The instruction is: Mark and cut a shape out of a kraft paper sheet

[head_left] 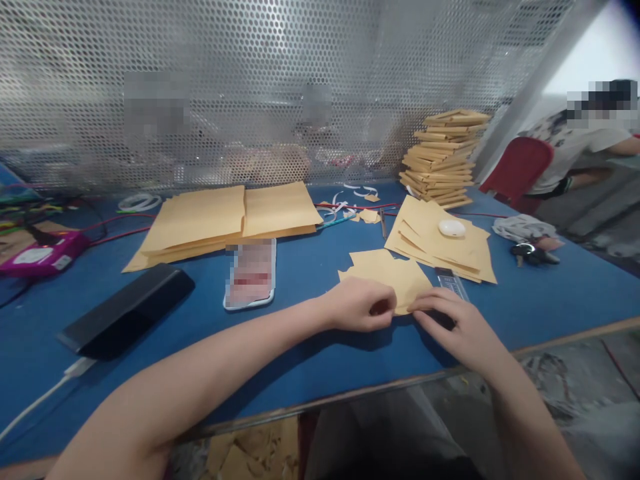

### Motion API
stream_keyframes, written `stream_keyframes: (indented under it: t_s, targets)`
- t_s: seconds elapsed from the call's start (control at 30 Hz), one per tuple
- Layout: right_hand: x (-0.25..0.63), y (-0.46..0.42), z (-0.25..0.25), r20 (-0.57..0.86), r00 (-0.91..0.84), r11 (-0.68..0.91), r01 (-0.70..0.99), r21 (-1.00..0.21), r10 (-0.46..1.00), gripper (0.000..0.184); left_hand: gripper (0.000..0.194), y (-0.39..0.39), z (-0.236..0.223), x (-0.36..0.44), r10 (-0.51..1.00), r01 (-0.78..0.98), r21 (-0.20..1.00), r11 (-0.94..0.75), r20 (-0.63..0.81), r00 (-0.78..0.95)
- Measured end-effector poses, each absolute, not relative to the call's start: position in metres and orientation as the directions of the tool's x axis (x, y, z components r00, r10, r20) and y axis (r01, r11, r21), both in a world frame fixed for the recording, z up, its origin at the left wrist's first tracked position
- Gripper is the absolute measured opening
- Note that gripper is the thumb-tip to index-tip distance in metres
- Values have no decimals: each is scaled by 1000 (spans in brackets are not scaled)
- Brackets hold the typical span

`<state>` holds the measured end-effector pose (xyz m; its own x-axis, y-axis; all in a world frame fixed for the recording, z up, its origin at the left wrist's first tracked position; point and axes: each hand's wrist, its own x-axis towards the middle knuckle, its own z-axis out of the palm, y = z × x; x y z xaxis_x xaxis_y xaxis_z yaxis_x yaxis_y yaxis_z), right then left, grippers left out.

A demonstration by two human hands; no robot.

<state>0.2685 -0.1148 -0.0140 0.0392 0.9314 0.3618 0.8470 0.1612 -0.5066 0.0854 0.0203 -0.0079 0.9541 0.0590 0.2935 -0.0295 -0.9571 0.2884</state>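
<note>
A cut sheet of brown kraft paper (403, 277) lies on the blue table in front of me, its near edge folded or curled. My left hand (363, 303) is closed with curled fingers at the paper's near left edge. Thumb and fingertips of my right hand (455, 320) pinch the same near edge from the right. Partly under the right hand is a clear-and-dark flat item (451, 285), perhaps a box of blades. Just beyond, more brown sheets (430, 250) lie in a loose pile with a white rounded case (451, 229) on top.
Brown paper stacks (200, 217) lie at the back left; a tall pile of folded brown packets (443, 160) stands back right. A phone (251, 273), black power bank (127, 310), purple device (45, 253) and keys (525, 252) are about. Perforated metal (280, 87) borders the table. Someone sits at right.
</note>
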Motion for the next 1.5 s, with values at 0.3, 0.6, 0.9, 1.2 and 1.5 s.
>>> stream_keyframes:
  t_s: [0.3,0.6,0.9,1.2,1.5]
  targets:
    - [268,-109,-13,273,117,59,826,-561,955,25,17,24,-9,90,152,70,312,-948,247,957]
    - [266,-108,-11,297,226,-13,815,-579,928,25,19,25,-6,91,134,66,311,-948,203,970]
    - [267,-107,-14,284,271,-66,819,-570,920,22,18,32,-8,90,75,12,289,-957,208,975]
    - [268,-102,-11,257,256,-72,826,-559,932,20,23,35,-10,92,68,14,246,-969,213,975]
    - [268,-99,-9,179,265,-115,804,-584,947,21,23,36,-9,91,60,6,243,-970,214,975]
